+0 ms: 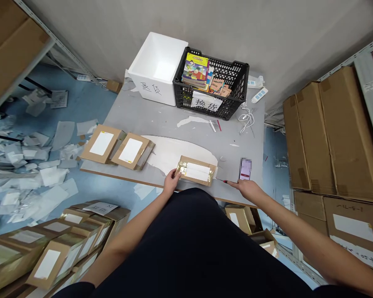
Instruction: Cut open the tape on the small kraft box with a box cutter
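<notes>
A small taped cardboard box (196, 171) with a white label lies near the table's front edge. My left hand (172, 181) grips its left end, thumb on top; the fingers underneath are partly hidden. In my right hand (248, 189) is a thin tool (225, 181) with a red and black handle and a slim metal shaft, possibly a screwdriver. Its tip points left, close to the box's right end; whether it touches is too small to tell. A phone (245, 169) with a lit screen lies just beyond my right hand.
Two labelled boxes (101, 143) stand at the table's left. Toward the back are a white foam bin (157, 89) and a black crate (211, 112) holding books. A white cable (246, 118) lies at right. Stacked cartons (329, 136) and floor boxes (62, 252) flank the table (161, 120).
</notes>
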### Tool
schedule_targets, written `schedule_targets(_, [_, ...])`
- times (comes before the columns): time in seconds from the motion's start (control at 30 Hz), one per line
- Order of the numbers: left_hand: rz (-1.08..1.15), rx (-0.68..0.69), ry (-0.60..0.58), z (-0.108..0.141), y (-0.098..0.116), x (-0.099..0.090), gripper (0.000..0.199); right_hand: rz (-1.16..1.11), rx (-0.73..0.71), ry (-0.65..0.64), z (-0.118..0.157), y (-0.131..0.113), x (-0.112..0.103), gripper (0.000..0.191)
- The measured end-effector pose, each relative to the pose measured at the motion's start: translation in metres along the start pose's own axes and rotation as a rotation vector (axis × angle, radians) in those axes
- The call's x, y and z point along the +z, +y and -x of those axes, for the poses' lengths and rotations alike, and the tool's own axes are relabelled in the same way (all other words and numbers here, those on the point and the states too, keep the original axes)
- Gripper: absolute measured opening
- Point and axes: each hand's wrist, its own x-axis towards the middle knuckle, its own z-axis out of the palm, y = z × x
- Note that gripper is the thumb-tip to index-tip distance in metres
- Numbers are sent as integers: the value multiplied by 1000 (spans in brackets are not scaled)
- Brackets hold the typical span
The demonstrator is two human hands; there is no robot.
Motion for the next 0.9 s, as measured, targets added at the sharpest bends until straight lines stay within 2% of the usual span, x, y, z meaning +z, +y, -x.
schedule_targets(0.1, [12,13,-30,0,-2,-2,47,-117,71,1,16,9,18,63])
schedule_targets(0.23, [7,50,-89,0,-5,-5,50,-458,203,218,25,11,23,53])
schedule_targets(0.33, [-38,65,-106,0,-7,-7,53,-743,266,330,12,-3,18,52])
schedule_targets(0.47, [-200,118,-136,-5,-3,-15,70,-1109,405,387,-13,-36,23,57])
schedule_targets(0.53, [-358,250,-173,-9,7,-22,82,-1337,483,445,-24,-54,31,64])
schedule_targets(0.6, [-544,453,-256,-14,23,-28,92,-1574,541,527,-35,-72,40,74])
schedule_targets(0.73, [-850,819,-524,-30,64,-25,97,-1874,606,664,-55,-101,52,88])
schedule_targets(0.8, [-942,902,-644,-39,82,-13,101,-1915,607,698,-63,-110,53,88])
schedule_targets(0.9, [-996,925,-755,-52,99,9,109,-1930,604,688,-66,-117,53,88])
